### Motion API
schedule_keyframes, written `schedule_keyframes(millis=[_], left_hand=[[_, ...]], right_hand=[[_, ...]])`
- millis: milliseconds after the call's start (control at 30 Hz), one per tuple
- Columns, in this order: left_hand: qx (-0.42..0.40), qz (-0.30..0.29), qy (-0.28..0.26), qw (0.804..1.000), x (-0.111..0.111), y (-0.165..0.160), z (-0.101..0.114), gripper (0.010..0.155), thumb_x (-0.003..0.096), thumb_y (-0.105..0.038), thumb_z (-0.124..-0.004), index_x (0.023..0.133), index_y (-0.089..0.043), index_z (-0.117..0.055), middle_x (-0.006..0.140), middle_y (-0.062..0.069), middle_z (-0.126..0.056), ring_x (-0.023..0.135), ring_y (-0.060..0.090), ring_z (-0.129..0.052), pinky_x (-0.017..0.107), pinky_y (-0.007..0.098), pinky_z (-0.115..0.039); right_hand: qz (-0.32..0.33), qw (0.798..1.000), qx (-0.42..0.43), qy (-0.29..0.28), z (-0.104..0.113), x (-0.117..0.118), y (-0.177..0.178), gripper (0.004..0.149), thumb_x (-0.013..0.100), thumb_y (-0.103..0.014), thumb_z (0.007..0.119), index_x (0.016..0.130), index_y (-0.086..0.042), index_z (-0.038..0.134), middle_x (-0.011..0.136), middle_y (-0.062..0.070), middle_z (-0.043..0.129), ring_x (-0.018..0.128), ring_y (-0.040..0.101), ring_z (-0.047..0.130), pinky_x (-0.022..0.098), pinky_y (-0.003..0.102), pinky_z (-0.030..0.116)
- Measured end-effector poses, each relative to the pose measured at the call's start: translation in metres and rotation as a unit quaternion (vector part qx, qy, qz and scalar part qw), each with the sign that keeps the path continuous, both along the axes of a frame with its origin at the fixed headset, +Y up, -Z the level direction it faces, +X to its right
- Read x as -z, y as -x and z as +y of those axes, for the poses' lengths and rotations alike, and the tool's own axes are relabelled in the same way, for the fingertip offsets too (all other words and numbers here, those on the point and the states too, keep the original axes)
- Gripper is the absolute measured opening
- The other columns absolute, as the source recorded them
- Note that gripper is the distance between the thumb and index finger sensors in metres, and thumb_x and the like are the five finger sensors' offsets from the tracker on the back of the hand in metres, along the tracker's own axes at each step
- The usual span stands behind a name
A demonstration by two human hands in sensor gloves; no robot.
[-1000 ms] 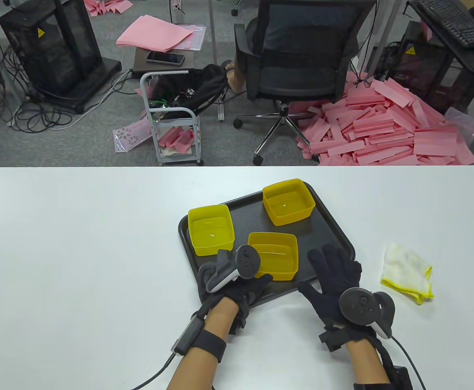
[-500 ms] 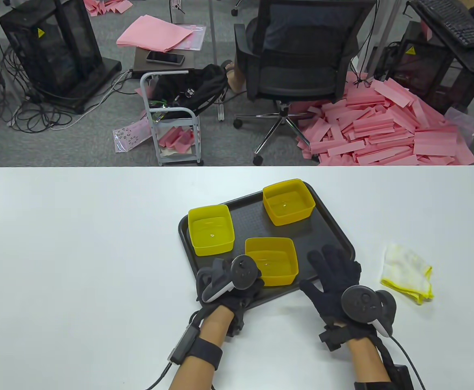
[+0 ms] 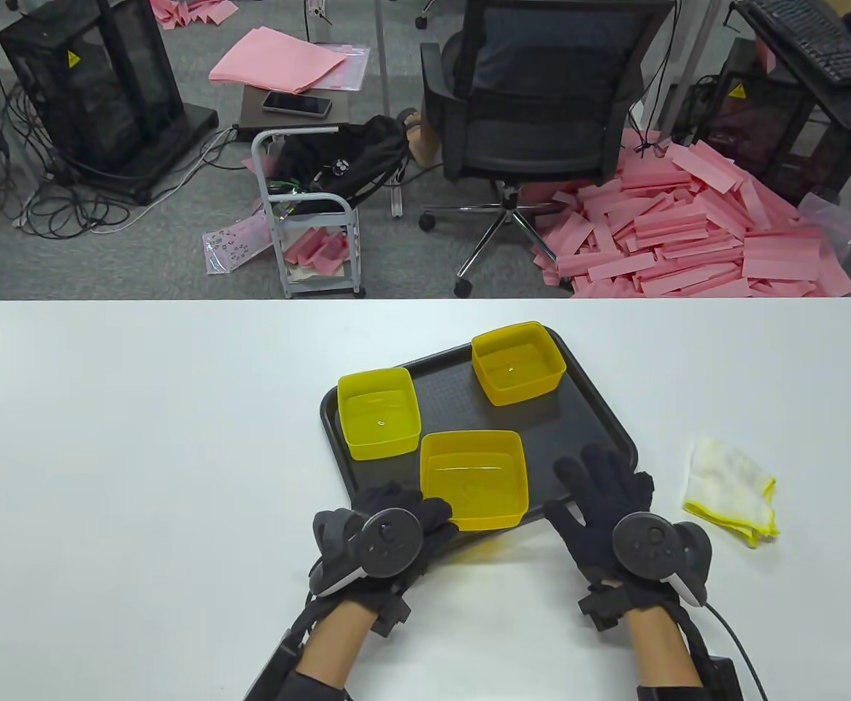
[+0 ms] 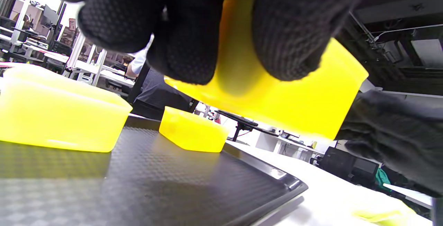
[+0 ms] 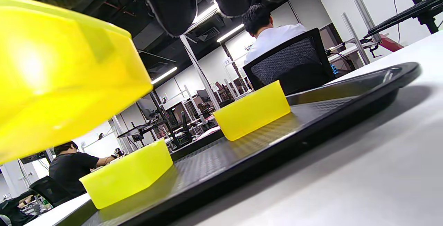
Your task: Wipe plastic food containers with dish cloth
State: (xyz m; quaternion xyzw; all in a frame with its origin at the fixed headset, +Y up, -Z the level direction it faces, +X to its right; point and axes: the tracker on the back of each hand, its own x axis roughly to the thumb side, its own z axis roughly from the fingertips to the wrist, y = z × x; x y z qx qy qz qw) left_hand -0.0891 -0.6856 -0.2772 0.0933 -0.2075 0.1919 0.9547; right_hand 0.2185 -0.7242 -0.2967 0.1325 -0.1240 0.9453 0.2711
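My left hand (image 3: 403,522) grips the near-left corner of a yellow plastic container (image 3: 474,478) and holds it lifted above the black tray's (image 3: 601,416) near edge. In the left wrist view my fingers (image 4: 287,39) wrap its wall (image 4: 304,98); it shows raised in the right wrist view (image 5: 62,77). Two more yellow containers stand on the tray, one at the left (image 3: 379,412) and one at the far side (image 3: 518,363). My right hand (image 3: 608,496) lies spread and empty over the tray's near-right edge. The white dish cloth with a yellow edge (image 3: 733,491) lies on the table right of the tray.
The white table (image 3: 141,453) runs wide to the left of the tray. Beyond its far edge are an office chair (image 3: 535,109), a small cart (image 3: 309,212) and a pile of pink strips (image 3: 688,234) on the floor.
My left hand took hold of the nearest container, turned palm down and lifted it towards me off the tray. My right hand stayed almost still.
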Motion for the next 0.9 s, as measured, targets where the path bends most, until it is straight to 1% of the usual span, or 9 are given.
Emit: schedule_keyframes(millis=[100,267,400,533,600,700,767,867,900], left_hand=[[-0.005,-0.004,-0.009,1.000,-0.008,0.003,0.001,0.043,0.0421,-0.054,-0.084,0.077,-0.032,-0.097,0.064,0.006,-0.101,0.057,0.032,-0.093,0.052,0.054,-0.072],[-0.011,-0.021,-0.025,0.999,-0.015,0.007,-0.011,0.043,0.0411,-0.055,-0.085,0.075,-0.032,-0.097,0.061,0.005,-0.101,0.056,0.031,-0.094,0.051,0.054,-0.073],[-0.020,-0.041,-0.011,0.999,-0.013,0.012,-0.022,0.043,0.0396,-0.055,-0.087,0.074,-0.033,-0.098,0.060,0.006,-0.101,0.056,0.032,-0.094,0.052,0.053,-0.073],[-0.042,-0.048,-0.001,0.998,-0.012,0.019,-0.023,0.042,0.0389,-0.055,-0.088,0.073,-0.032,-0.098,0.059,0.006,-0.101,0.056,0.032,-0.094,0.051,0.053,-0.073],[-0.050,-0.048,-0.002,0.998,-0.013,0.022,-0.023,0.042,0.0388,-0.054,-0.088,0.073,-0.032,-0.099,0.058,0.006,-0.101,0.055,0.032,-0.094,0.051,0.053,-0.073],[-0.055,-0.048,0.000,0.997,-0.014,0.025,-0.022,0.042,0.0384,-0.054,-0.089,0.072,-0.032,-0.099,0.057,0.006,-0.101,0.054,0.032,-0.094,0.051,0.053,-0.074],[-0.059,-0.051,-0.001,0.997,-0.015,0.026,-0.021,0.041,0.0380,-0.054,-0.089,0.071,-0.032,-0.099,0.057,0.007,-0.102,0.054,0.032,-0.094,0.051,0.053,-0.074],[-0.060,-0.054,-0.002,0.997,-0.016,0.026,-0.019,0.042,0.0373,-0.054,-0.090,0.071,-0.031,-0.100,0.056,0.007,-0.102,0.053,0.032,-0.094,0.051,0.053,-0.074],[-0.061,-0.055,-0.003,0.997,-0.017,0.027,-0.018,0.041,0.0377,-0.053,-0.090,0.071,-0.031,-0.100,0.056,0.007,-0.102,0.053,0.032,-0.094,0.051,0.053,-0.074]], right_hand=[[0.001,1.000,-0.005,0.006,-0.001,0.000,0.001,0.070,0.055,-0.068,0.056,0.109,-0.023,0.060,0.120,0.019,0.045,0.105,0.049,0.041,0.066,0.076,0.032],[0.002,1.000,-0.010,0.011,-0.002,-0.001,0.001,0.070,0.055,-0.068,0.056,0.109,-0.023,0.061,0.120,0.019,0.046,0.105,0.049,0.041,0.066,0.076,0.032],[0.004,1.000,-0.020,0.016,-0.005,0.000,0.003,0.070,0.055,-0.068,0.056,0.109,-0.023,0.061,0.120,0.019,0.046,0.105,0.049,0.041,0.066,0.076,0.032],[0.007,0.999,-0.027,0.027,-0.009,0.002,0.006,0.070,0.055,-0.067,0.056,0.109,-0.023,0.061,0.120,0.018,0.047,0.105,0.049,0.042,0.066,0.076,0.032],[0.009,0.998,-0.051,0.037,-0.010,0.004,0.008,0.070,0.055,-0.067,0.057,0.109,-0.023,0.061,0.120,0.018,0.047,0.105,0.049,0.042,0.066,0.076,0.032],[0.001,0.994,-0.096,0.042,-0.007,0.013,0.009,0.068,0.055,-0.066,0.058,0.108,-0.024,0.062,0.119,0.017,0.049,0.104,0.048,0.046,0.067,0.076,0.035],[-0.008,0.991,-0.121,0.049,-0.004,0.020,0.003,0.067,0.055,-0.065,0.060,0.108,-0.024,0.063,0.119,0.017,0.051,0.104,0.047,0.047,0.068,0.075,0.036],[-0.030,0.986,-0.152,0.056,0.003,0.033,-0.017,0.066,0.055,-0.063,0.062,0.108,-0.024,0.062,0.118,0.016,0.052,0.104,0.046,0.050,0.068,0.074,0.038],[-0.046,0.983,-0.164,0.063,0.007,0.040,-0.030,0.066,0.055,-0.063,0.062,0.108,-0.024,0.061,0.118,0.016,0.052,0.104,0.046,0.050,0.069,0.074,0.038]])
